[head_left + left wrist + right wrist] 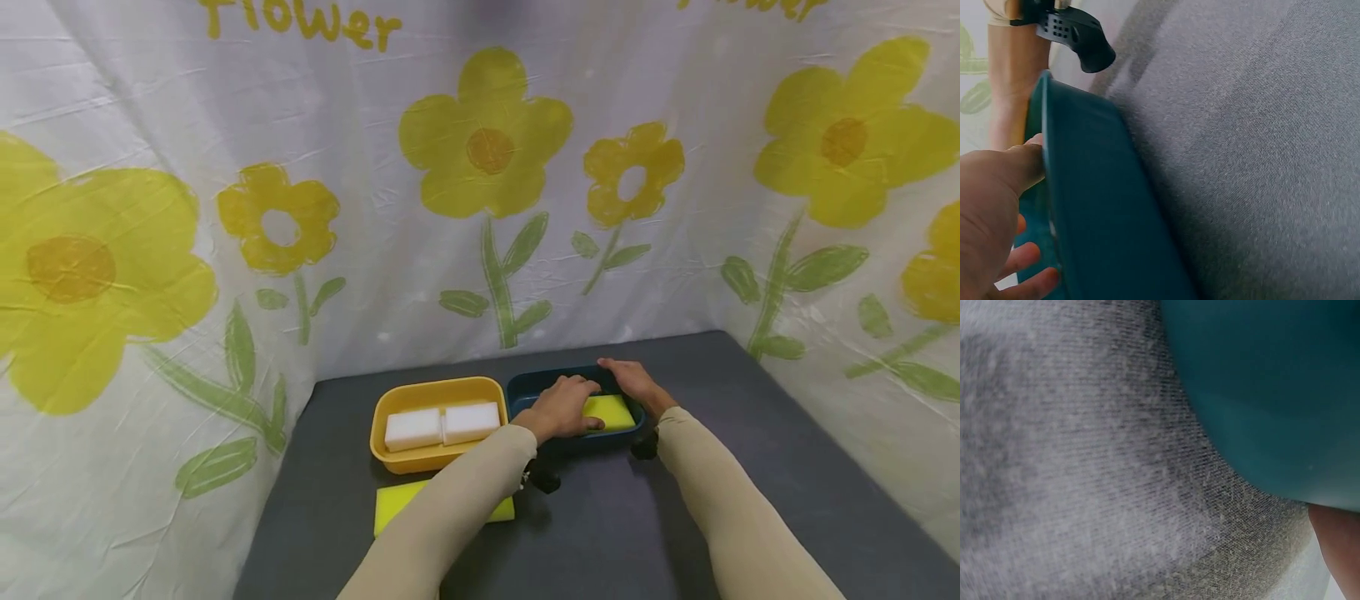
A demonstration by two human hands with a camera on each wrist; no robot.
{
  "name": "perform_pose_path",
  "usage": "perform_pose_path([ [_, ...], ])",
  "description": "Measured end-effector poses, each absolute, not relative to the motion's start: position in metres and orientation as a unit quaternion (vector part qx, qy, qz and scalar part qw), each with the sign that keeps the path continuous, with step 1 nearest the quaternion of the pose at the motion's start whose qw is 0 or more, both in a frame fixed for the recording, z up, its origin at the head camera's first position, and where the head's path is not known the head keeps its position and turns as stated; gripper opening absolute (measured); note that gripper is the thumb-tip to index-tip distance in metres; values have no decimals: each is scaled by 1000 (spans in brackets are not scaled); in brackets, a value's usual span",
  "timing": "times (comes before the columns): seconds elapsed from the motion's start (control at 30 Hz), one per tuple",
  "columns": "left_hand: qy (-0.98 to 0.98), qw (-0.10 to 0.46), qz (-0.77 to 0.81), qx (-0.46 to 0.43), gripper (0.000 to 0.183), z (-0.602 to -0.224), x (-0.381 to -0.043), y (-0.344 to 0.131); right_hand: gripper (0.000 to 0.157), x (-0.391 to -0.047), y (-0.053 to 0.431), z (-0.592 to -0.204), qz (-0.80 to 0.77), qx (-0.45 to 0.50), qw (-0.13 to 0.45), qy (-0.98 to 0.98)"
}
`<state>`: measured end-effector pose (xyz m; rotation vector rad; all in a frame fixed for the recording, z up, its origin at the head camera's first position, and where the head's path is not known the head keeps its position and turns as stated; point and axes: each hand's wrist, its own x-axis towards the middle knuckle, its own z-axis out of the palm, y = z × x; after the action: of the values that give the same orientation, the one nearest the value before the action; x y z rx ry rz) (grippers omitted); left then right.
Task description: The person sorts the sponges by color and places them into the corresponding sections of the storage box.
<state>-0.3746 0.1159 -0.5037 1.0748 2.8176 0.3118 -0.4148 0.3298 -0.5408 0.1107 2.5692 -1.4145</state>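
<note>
My left hand [562,407] reaches into a dark teal tub [543,379], its thumb beside the left end of a yellow sponge [609,412] lying inside. In the left wrist view the thumb [1025,164] lies right at the tub's rim, and the other fingers [1032,284] are spread loosely within. My right hand [637,385] holds the tub's right wall near the back corner. Part of that hand [1338,547] shows against the tub's outer side [1272,412] in the right wrist view; its other fingers are hidden.
A yellow tub [382,429] stands directly left of the teal one, holding two white sponges [414,428]. More yellow sponge [397,500] lies in front of it, partly covered by my left sleeve [465,508]. Flower-printed curtains [375,250] border the grey table [592,533].
</note>
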Motion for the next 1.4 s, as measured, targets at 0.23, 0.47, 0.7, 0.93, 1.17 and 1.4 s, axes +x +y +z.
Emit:
perform_pose_path([
  [0.23, 927, 56, 113, 353, 70, -485, -365, 101, 72, -413, 330, -540, -481, 34, 106, 870],
  [0.47, 925, 55, 116, 357, 75, -475, -365, 88, 77, -415, 331, -539, -494, 47, 115, 861],
  [0.7, 918, 69, 95, 379, 76, -454, -353, 75, 77, -413, 331, -541, -494, 48, 119, 860],
  [0.93, 902, 79, 59, 420, 77, -439, -336, 58, 76, -416, 331, -542, -482, 43, 121, 867],
  [1.17, 893, 98, 13, 440, 77, -425, -320, 30, 75, -417, 331, -541, -477, 31, 121, 870],
  [1.4, 886, 104, -22, 451, 74, -417, -301, 2, 75, -414, 334, -540, -472, 18, 126, 872],
])
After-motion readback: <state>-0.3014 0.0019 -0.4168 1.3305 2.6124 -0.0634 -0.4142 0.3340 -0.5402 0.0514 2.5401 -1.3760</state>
